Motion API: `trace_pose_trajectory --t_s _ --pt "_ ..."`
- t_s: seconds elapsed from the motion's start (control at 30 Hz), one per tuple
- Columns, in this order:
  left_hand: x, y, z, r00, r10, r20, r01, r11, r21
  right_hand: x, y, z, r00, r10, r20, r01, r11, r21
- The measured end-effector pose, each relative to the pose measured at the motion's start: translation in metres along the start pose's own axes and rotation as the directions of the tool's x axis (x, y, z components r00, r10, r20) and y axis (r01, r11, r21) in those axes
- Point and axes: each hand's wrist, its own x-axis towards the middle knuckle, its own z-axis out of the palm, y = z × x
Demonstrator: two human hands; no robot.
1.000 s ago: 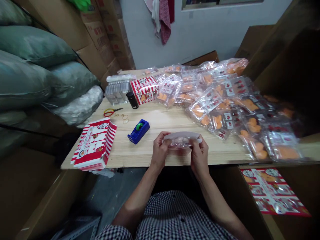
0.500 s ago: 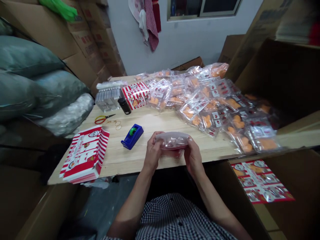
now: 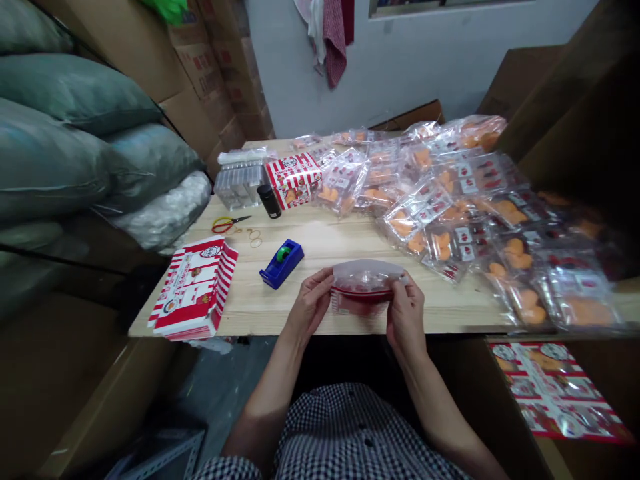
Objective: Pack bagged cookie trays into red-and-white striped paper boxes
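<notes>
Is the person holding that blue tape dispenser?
No, the blue tape dispenser sits on the table; the left hand and right hand hold a clear plastic packet.

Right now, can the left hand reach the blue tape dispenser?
Probably yes: the left hand is near the blue tape dispenser, nothing between them on the pine table, but it grips a clear bag.

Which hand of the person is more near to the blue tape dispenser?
Left. The left hand is beside the blue tape dispenser, not touching it; the right hand is farther away, beyond the left hand.
</notes>
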Motion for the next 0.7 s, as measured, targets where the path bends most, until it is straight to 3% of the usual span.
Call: trace_pose_trajectory --t_s 0.2,0.43,0.53,0.7 --pt "0.005 0.014 0.008 0.997 -0.052 0.063 0.043 0.991 0.126 0.009 -0.003 -0.021 0.977 0.149 0.151 -0.156 0.987 0.035" --pt "0.006 0.002 0.021 0.995 0.088 -0.04 -0.082 0.986 0.142 0.013 -0.011 -0.034 0.914 0.218 0.343 -0.219 0.975 -0.037" --pt "0.0 -0.004 0.026 0.994 0.101 -0.048 -0.091 0.979 0.182 0.005 -0.011 -0.034 0.924 0.207 0.321 -0.218 0.976 -0.001" --pt "-0.002 0.005 0.028 1.0 -0.002 0.02 -0.002 0.984 0.176 0.005 -0.009 -0.041 0.971 0.138 0.194 -0.126 0.989 -0.07"
